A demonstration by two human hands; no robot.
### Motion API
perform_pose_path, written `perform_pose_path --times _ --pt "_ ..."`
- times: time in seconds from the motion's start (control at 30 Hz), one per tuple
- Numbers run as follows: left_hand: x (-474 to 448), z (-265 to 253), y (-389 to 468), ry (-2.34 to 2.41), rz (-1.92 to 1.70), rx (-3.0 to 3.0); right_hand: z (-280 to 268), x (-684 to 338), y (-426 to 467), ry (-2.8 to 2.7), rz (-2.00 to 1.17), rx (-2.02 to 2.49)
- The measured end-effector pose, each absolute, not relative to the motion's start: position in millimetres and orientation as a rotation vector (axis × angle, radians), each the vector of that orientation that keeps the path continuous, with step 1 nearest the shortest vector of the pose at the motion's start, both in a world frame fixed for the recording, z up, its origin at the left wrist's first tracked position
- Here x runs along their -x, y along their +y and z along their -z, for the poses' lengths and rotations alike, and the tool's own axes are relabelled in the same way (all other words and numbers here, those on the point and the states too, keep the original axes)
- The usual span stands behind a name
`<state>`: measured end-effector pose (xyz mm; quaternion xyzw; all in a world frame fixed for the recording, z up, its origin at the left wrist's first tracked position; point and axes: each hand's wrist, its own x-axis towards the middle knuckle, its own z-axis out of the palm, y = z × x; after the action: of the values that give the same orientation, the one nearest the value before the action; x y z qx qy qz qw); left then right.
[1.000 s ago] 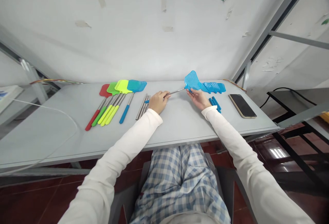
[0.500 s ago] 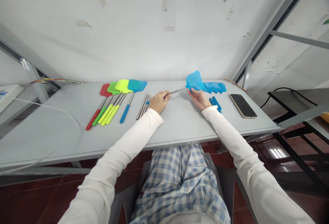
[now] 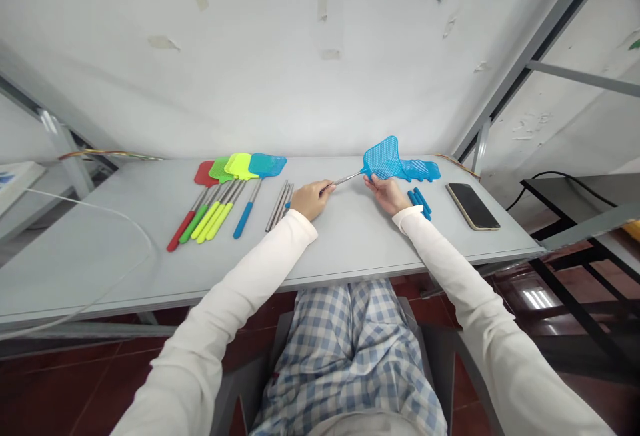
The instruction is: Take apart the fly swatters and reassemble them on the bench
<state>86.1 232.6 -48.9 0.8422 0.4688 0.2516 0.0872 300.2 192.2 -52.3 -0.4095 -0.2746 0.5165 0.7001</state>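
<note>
A blue fly swatter [image 3: 383, 158] is held between my two hands, its mesh head up at the right and its metal rod slanting down to the left. My left hand [image 3: 312, 199] is closed around the rod; a bit of blue shows just left of that hand. With fingertips at the base of the head, my right hand [image 3: 386, 193] pinches the swatter's neck. Several loose metal tubes [image 3: 278, 206] lie left of my left hand. Beyond my right hand are loose blue swatter heads [image 3: 423, 170] in a stack, and blue handle grips [image 3: 420, 203] lie nearer me.
Whole swatters lie in a fan at the left: a red one [image 3: 181, 231], a green one, yellow ones and a blue one [image 3: 243, 220]. A phone [image 3: 473, 206] rests at the table's right. The wall [image 3: 270, 76] rises behind the table [image 3: 150, 276]; a white cable [image 3: 115, 213] crosses the left.
The blue swatter head has turned a little and shifted slightly right. Both hands keep their hold in nearly the same place.
</note>
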Motion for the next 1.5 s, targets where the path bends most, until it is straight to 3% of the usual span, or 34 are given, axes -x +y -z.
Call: perform_pose_path --times 0.33,0.6,0.93,1.5 --pt "-81.4 44.2 235.7 1.403 -0.802 -2.561 42.9 -306.1 189.2 -0.745 -1.158 0.937" --pt "-70.5 40.9 239.8 1.350 -0.811 -2.701 28.6 -332.8 190.1 -0.880 -0.479 1.017" --pt "-78.3 51.7 230.9 1.262 -0.629 -2.759 31.6 -323.5 186.6 -0.953 -0.592 1.068" --pt "-78.3 45.4 225.9 1.366 -0.670 -2.767 38.7 -321.0 188.5 -1.053 -0.538 1.078"
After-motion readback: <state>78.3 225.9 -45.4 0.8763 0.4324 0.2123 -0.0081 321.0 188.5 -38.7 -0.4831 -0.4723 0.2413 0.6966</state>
